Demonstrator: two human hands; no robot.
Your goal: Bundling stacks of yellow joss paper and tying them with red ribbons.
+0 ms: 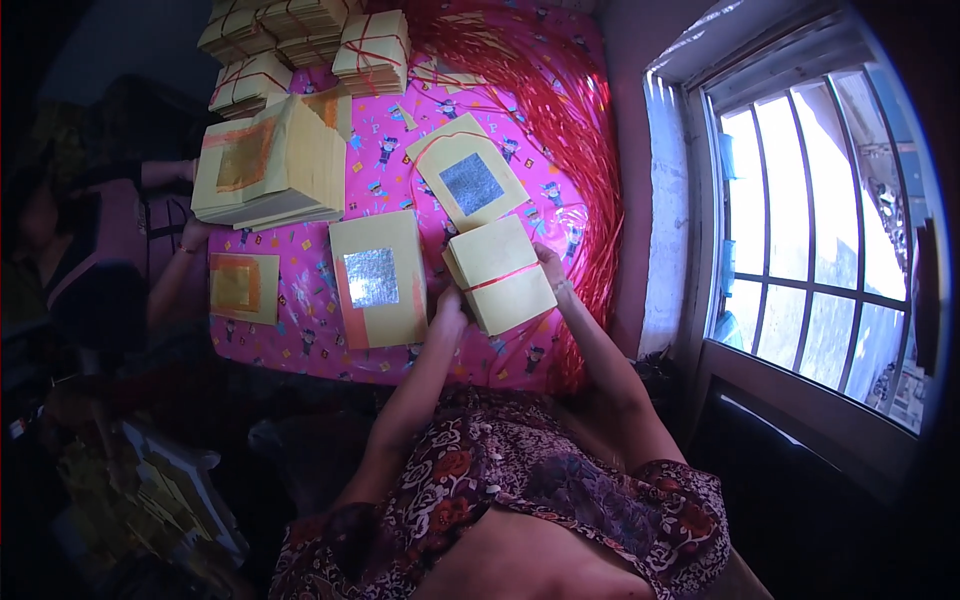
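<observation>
The left hand (448, 302) and right hand (551, 268) hold a paper bundle (505, 298) in their fingers, red ribbons (596, 170) right of it.

Left forearm (412, 380) bare, came in from the lower edge and ran up and rightward. Right forearm (600, 345) also bare, angled up and leftward, so the two converged. Left hand (452, 298) sat a bit lower, closed in a grasp (fingers mostly hidden, exact pose unreadable). Right hand (549, 264) gripped slightly higher, fingers bent inward. Hands were apart, facing each other.
</observation>
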